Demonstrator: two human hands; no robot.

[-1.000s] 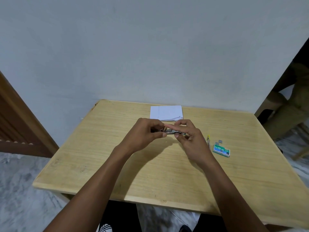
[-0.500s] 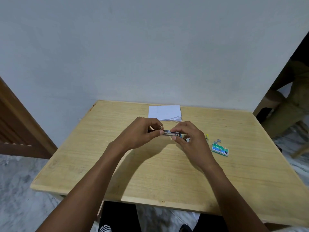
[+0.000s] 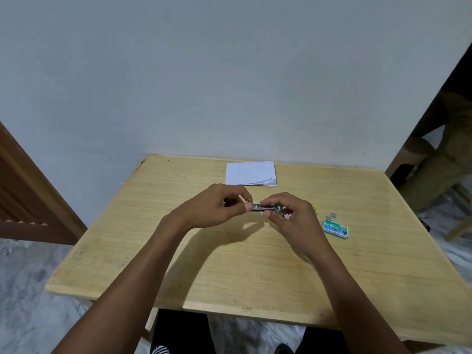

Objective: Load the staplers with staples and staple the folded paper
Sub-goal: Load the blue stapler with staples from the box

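The left hand (image 3: 217, 209) and the right hand (image 3: 296, 221) hover over the middle of the surface (image 3: 178, 264), near the folded paper (image 3: 250, 173). Each pinches one end of the small stapler (image 3: 264, 207) with curled fingers (image 3: 274, 200). A second ago the right forefinger lay straight along it.

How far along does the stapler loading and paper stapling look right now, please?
Done: the staple box and loose staple strips lie on the table. In hand: left hand and right hand both grip a small stapler; whether staples are inside is too small to tell. Remaining: the folded paper lies at the far edge, away from the stapler.
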